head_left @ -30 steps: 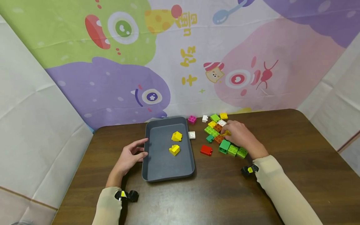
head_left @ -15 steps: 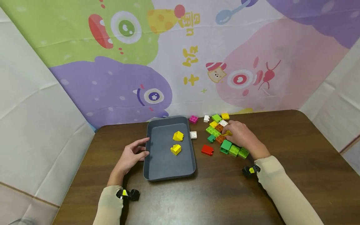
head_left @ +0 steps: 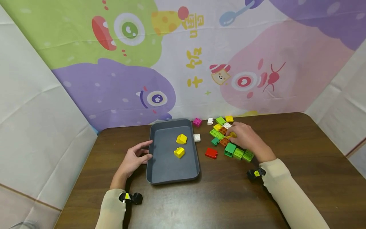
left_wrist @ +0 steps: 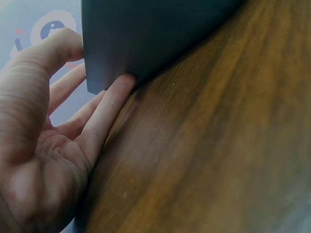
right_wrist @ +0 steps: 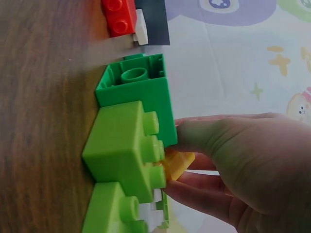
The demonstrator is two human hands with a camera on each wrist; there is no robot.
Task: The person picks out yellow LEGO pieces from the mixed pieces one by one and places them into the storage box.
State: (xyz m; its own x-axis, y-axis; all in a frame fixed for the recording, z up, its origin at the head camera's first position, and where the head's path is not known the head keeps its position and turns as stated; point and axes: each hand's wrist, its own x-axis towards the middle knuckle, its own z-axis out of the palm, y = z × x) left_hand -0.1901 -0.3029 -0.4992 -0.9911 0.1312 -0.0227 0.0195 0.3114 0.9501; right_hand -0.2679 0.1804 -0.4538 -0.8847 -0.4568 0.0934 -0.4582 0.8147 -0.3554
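My left hand (head_left: 132, 161) rests its fingertips on the left rim of a dark grey tray (head_left: 171, 171). In the left wrist view, one finger lies against the outer tray wall (left_wrist: 146, 39). Two yellow building blocks (head_left: 181, 139) sit in the tray. Over the pile on the right, my right hand (head_left: 245, 137) pinches a yellow building block (right_wrist: 178, 164) between thumb and fingers; the hand hides part of it. Beside it stand a green block (right_wrist: 138, 104) and light green blocks (right_wrist: 121, 145).
Several blocks lie right of the tray, including a red block (head_left: 211, 153), a white block (head_left: 197, 137) and a magenta block (head_left: 197, 122). A printed cloth (head_left: 128, 89) hangs behind the wooden table (head_left: 214, 200).
The head view has shifted slightly. Both hands keep nearly the same places, the left at the tray rim and the right on the yellow block.
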